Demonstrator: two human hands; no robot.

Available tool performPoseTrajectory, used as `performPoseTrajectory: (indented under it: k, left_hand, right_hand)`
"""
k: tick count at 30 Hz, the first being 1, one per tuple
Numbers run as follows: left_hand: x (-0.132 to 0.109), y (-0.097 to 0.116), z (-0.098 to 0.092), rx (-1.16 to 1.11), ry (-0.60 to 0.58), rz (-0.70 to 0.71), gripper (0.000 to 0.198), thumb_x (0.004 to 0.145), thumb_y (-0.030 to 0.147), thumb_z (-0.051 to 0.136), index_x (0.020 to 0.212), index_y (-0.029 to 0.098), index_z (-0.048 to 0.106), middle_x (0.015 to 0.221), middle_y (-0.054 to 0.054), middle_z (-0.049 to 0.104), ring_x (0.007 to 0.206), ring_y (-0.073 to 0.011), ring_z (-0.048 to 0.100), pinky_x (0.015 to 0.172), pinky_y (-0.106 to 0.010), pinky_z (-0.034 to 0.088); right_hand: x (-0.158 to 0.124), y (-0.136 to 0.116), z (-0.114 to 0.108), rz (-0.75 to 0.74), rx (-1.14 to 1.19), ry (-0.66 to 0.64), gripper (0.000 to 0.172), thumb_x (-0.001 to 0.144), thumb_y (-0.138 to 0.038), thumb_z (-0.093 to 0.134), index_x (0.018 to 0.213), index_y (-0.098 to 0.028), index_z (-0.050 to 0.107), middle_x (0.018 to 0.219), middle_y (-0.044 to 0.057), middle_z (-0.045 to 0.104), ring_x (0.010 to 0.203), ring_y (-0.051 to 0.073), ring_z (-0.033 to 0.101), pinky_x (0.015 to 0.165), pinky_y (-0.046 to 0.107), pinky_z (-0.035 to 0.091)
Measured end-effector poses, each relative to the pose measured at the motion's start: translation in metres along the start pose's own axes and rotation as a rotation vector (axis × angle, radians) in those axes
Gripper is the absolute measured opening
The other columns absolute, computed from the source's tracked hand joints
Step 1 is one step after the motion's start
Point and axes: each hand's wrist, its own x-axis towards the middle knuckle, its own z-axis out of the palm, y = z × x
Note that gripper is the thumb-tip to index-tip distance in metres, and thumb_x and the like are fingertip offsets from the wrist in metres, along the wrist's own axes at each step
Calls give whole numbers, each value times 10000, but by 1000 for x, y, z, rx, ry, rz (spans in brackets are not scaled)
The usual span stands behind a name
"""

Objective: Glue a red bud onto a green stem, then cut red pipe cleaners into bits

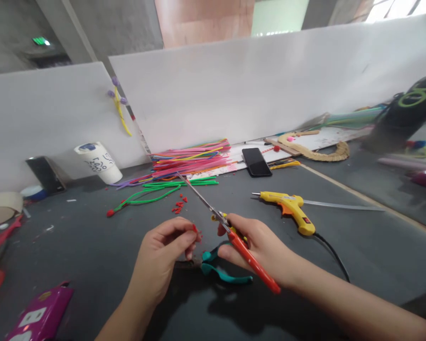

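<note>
Between the thumb and fingertips of my left hand is a small red piece, perhaps pipe cleaner. My right hand grips a pair of red-handled scissors; its blades point up and left, away from me. They look almost closed. Pliers with teal handles lie on the table below both hands, their jaws partly behind my left hand. Several red bits are scattered just beyond my left hand. Farther back lie green pipe cleaners, one looped with a red tip.
A yellow glue gun with its cord lies to the right. Along the white partition are a pile of coloured pipe cleaners, a black phone and a white cup. At the lower left sits a purple power socket.
</note>
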Motion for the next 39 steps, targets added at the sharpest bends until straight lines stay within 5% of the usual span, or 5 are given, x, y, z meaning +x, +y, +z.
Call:
performPoseTrajectory:
  k: [7,12,22,39]
  left_hand:
    - [2,2,-6,-152,169,196,35,662,141,662,683,169,667,599,13,607,517,-69,509,459,-165,399]
    - [2,6,-6,-224,165,237,48,645,138,668,665,180,679,632,18,623,495,-56,517,452,-153,406]
    - [0,5,-5,-242,158,239,82,661,121,656,687,194,685,630,32,617,496,-41,503,470,-139,410]
    - [1,5,-5,-236,164,259,64,675,133,658,682,192,680,646,35,600,505,-38,490,471,-141,410]
  right_hand:
    - [-2,2,8,-38,-382,12,326,725,-518,517,702,-209,415,555,-34,476,463,115,389,457,218,217]
    - [-2,12,17,-152,-548,34,341,765,-530,446,779,-190,463,630,17,558,530,167,498,481,238,240]
    - [-4,14,21,-232,-589,125,318,809,-491,398,723,-191,455,546,8,534,475,160,501,452,245,224]
    - [-3,13,18,-203,-596,95,307,798,-486,427,741,-188,476,561,5,551,485,155,508,463,247,227]
